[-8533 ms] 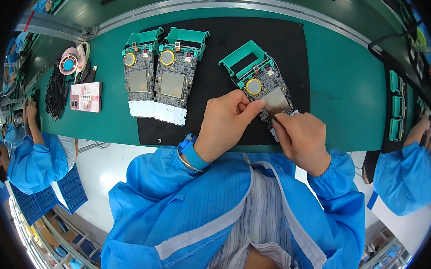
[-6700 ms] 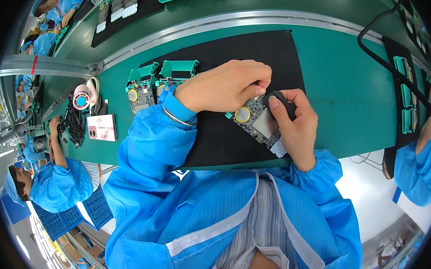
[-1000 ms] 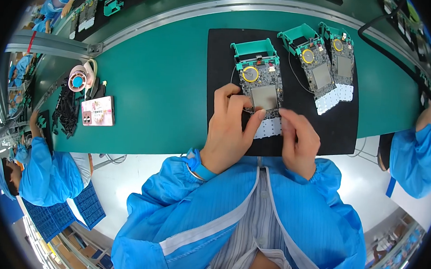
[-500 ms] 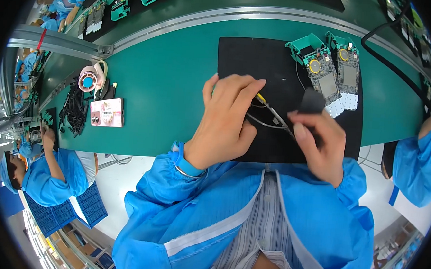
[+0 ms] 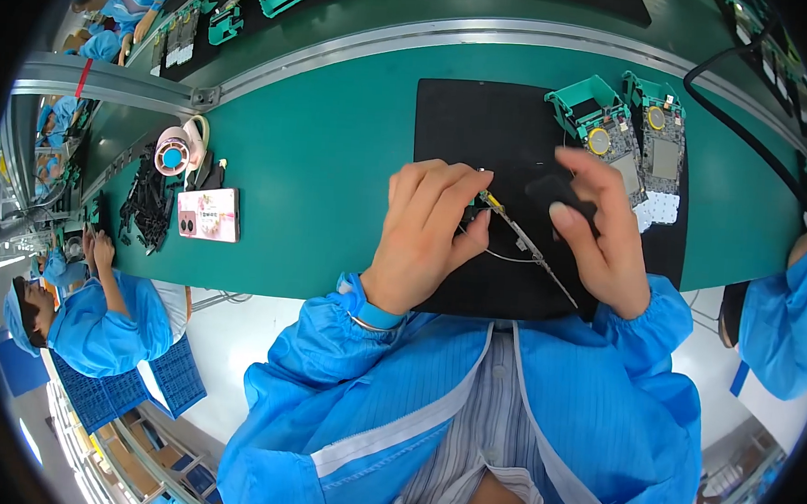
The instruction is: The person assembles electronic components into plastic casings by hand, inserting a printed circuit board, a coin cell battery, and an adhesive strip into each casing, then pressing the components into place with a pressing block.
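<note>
So the thin, dark grey circuit board (image 5: 542, 259) is tilting edge-on above the black rectangular mat (image 5: 465, 118), meaning its flat faces are barely showing. The bare left hand (image 5: 429, 233) is pinching its upper end between thumb and fingers, and those fingers are hiding most of that end. A thin, pale looped cable (image 5: 510, 258) is hanging beside it, but I can't make out where it's attaching. The bare right hand (image 5: 610, 228) is holding a blurry black object (image 5: 557, 198) between thumb and fingers just beside the board; its shape is smearing too much to call. Two grey boards with green plastic frames (image 5: 666, 161) are lying at the mat's right, one partly covering the other. Further left on the green surface (image 5: 318, 147), a pink-and-white phone (image 5: 209, 214) is lying near a small pink fan (image 5: 173, 151) and a tangled pile of black parts (image 5: 144, 204). At far right, a blue-sleeved co-worker (image 5: 776, 331) is getting cut off by the rim.
</note>
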Demonstrator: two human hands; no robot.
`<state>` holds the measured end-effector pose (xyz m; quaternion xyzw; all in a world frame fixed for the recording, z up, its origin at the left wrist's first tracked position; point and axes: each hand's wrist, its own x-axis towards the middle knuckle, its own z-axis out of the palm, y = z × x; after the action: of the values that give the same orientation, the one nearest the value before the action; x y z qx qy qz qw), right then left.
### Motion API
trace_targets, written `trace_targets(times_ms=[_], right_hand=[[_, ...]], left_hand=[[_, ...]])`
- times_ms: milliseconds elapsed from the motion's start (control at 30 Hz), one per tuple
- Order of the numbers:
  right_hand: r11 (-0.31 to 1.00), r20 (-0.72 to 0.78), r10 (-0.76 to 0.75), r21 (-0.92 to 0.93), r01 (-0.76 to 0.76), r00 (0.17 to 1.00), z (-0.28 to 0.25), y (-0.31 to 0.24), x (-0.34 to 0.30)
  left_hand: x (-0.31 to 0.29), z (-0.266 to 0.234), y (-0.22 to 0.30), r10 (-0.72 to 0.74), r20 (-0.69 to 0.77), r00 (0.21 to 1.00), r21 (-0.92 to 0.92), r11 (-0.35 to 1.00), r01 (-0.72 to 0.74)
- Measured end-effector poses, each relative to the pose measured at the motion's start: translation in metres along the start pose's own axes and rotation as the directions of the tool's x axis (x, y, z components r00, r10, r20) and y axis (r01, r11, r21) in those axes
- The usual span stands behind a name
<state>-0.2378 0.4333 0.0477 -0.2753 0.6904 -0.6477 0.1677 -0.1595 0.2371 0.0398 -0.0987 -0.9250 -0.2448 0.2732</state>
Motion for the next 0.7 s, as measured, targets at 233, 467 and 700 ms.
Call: trace_targets(times_ms=[233,467,700], right_hand=[[0.951,0.215,-0.162,-0.225,0.210,0.963,0.002,0.005,0.016],[0.989,0.189,-0.089,-0.098,0.109,0.978,0.009,0.003,0.020],[0.988,0.070,-0.122,-0.087,0.128,0.990,0.009,0.012,0.016]], left_hand=[[0.002,0.000,-0.003,0.021,0.001,1.000,0.016,1.000,-0.021],[0.006,-0.001,0.004,-0.002,-0.018,1.000,0.026,1.000,0.003],[0.001,-0.001,0.004,-0.012,-0.009,1.000,0.001,1.000,0.012]])
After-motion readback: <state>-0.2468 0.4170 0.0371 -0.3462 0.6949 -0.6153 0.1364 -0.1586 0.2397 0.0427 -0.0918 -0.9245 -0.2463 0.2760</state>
